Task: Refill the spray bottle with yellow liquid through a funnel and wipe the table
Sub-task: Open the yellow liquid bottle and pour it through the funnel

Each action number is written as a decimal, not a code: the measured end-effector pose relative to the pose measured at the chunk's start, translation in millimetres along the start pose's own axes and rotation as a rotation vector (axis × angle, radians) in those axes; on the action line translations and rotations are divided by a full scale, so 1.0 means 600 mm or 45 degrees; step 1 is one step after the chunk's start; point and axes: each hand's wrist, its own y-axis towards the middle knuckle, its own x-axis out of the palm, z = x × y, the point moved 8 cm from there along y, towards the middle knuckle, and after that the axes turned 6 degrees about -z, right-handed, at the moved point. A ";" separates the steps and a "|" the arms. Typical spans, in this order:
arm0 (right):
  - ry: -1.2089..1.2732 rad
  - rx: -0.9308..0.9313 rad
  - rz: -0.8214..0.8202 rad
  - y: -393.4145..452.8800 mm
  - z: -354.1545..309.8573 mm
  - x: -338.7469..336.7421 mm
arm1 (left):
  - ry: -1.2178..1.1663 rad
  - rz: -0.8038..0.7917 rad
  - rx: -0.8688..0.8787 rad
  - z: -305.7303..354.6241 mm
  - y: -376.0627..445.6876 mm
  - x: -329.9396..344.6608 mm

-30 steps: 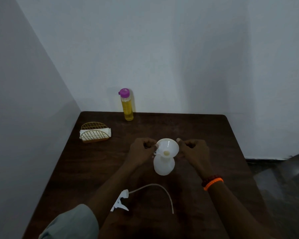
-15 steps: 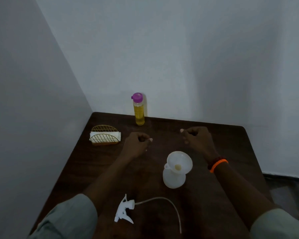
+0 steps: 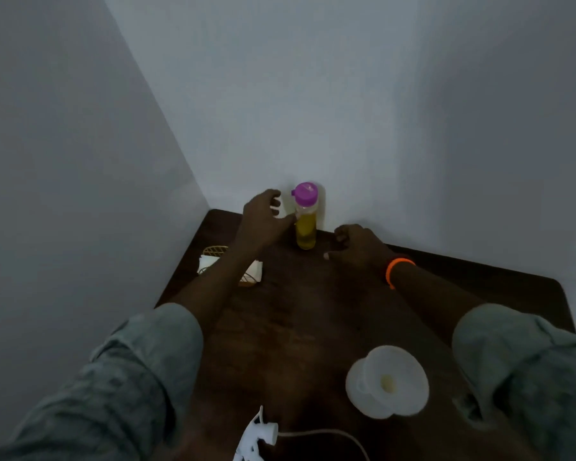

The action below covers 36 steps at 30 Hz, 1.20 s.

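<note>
A tall bottle of yellow liquid [image 3: 305, 227] with a purple cap stands upright at the table's far edge against the wall. My left hand [image 3: 263, 217] is just left of it, fingers spread, the thumb touching or nearly touching its side. My right hand [image 3: 356, 246] hovers low to the bottle's right, fingers loosely curled, holding nothing. Near me the white spray bottle [image 3: 376, 405] stands with a white funnel [image 3: 396, 374] in its neck. The white trigger sprayer head [image 3: 255, 435] lies at the front with its dip tube curving right.
A gold wire holder with white napkins [image 3: 251, 272] sits at the table's left side, partly behind my left forearm. The dark wooden table [image 3: 313, 327] fits into a corner of grey walls. Its right edge drops off to the floor.
Both hands have left the funnel and reached forward to the far edge. My left hand has opened beside the yellow bottle. The camera has tilted, so the spray bottle sits lower in view.
</note>
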 end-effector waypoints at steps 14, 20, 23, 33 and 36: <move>0.241 -0.292 0.184 0.091 -0.082 -0.002 | 0.043 -0.111 0.282 0.039 0.054 0.043; 0.271 -0.430 0.106 0.019 -0.120 -0.024 | -0.014 -0.093 0.391 0.085 0.006 0.000; 0.300 -0.538 0.120 -0.051 -0.158 -0.049 | -0.029 -0.112 0.463 0.118 -0.029 -0.028; 0.409 -0.591 0.291 -0.238 -0.208 -0.085 | -0.365 -0.192 0.624 0.228 -0.161 -0.071; 0.366 -0.573 0.373 -0.269 -0.213 -0.085 | -0.419 -0.154 0.622 0.238 -0.189 -0.076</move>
